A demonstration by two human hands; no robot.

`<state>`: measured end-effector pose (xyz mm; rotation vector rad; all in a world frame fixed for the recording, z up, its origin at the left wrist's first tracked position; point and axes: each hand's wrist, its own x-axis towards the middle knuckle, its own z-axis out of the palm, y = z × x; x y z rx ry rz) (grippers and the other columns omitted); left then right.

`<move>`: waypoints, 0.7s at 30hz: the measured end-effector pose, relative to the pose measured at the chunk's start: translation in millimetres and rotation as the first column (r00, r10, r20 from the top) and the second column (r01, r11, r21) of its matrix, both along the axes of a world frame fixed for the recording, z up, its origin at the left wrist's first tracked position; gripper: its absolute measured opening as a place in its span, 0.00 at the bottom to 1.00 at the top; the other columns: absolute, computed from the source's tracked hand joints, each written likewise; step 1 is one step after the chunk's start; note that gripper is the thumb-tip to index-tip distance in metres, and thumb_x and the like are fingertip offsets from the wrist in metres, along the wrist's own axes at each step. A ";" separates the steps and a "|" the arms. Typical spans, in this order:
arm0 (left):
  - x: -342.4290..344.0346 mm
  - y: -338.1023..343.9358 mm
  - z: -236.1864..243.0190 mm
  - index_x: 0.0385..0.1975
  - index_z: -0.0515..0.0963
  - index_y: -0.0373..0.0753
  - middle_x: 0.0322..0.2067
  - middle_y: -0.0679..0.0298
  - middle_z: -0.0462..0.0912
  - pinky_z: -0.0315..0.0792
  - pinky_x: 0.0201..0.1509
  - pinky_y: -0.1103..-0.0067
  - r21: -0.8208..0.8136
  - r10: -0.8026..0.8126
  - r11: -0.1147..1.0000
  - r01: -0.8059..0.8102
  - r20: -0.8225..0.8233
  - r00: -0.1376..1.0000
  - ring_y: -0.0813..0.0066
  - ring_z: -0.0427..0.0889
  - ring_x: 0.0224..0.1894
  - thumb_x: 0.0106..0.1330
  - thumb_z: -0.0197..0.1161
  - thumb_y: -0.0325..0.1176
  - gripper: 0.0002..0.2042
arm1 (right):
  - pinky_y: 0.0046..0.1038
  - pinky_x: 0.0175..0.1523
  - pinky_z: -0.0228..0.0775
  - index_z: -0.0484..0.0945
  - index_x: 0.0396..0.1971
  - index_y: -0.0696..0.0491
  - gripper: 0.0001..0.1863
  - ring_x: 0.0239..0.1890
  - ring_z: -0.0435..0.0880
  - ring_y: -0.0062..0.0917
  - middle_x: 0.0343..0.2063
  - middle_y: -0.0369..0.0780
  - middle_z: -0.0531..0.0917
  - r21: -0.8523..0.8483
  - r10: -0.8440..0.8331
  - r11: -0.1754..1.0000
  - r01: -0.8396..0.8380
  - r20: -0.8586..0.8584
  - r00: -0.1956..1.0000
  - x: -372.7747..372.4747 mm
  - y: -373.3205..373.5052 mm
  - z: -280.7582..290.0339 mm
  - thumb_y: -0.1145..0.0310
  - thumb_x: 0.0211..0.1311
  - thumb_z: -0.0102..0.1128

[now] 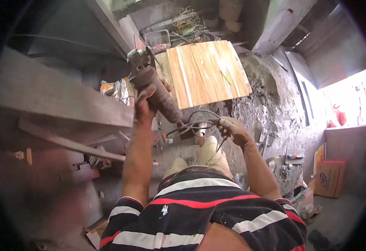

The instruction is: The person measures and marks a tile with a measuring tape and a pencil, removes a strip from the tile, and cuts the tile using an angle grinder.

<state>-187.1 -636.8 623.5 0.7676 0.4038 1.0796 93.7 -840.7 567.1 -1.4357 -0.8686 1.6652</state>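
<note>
My left hand (146, 104) is wrapped round the dusty body of an angle grinder (160, 96), held up tilted with its metal head at the upper left. From the grinder's lower end a grey power cord (204, 112) runs in loose loops toward the right. My right hand (233, 130) pinches the cord's loops, and a short end hangs below the fingers. Beyond the tool lies a square wood-patterned tile or board (210, 73), pale with streaked grain. A small yellow pencil-like stick (227, 79) rests on it.
A plastic tub (158, 37) and a coil of yellow wire (187, 24) lie among scraps at the back. Rough mortar (270, 92) covers the floor on the right. A cardboard box (330, 178) stands at the far right. A long concrete ledge (57, 98) runs along the left.
</note>
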 end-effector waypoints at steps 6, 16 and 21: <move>43.8 92.6 -18.9 0.62 0.68 0.34 0.45 0.53 0.79 0.79 0.56 0.60 -0.091 -0.064 0.993 0.069 0.053 0.997 0.57 0.83 0.46 0.59 0.67 0.38 0.31 | 0.22 0.28 0.60 0.81 0.41 0.53 0.20 0.23 0.66 0.15 0.23 0.27 0.70 -0.141 -0.322 0.941 0.307 -0.100 0.941 50.7 106.3 -35.4 0.51 0.79 0.50; 84.0 220.0 15.0 0.62 0.67 0.33 0.50 0.55 0.74 0.72 0.63 0.61 -0.036 0.057 0.998 -0.052 0.154 0.986 0.61 0.77 0.52 0.59 0.68 0.46 0.34 | 0.33 0.29 0.64 0.75 0.33 0.47 0.09 0.20 0.67 0.23 0.19 0.30 0.69 -0.522 -0.907 0.419 0.743 -0.202 0.369 148.2 212.9 -145.0 0.61 0.72 0.54; 55.4 294.1 37.4 0.64 0.66 0.33 0.51 0.55 0.74 0.70 0.65 0.58 0.095 0.195 0.977 -0.191 -0.028 0.980 0.59 0.77 0.53 0.60 0.67 0.45 0.34 | 0.28 0.23 0.68 0.73 0.26 0.51 0.10 0.19 0.74 0.24 0.20 0.36 0.72 -0.054 -0.986 0.144 0.988 -0.098 0.138 231.3 203.9 -162.6 0.63 0.67 0.55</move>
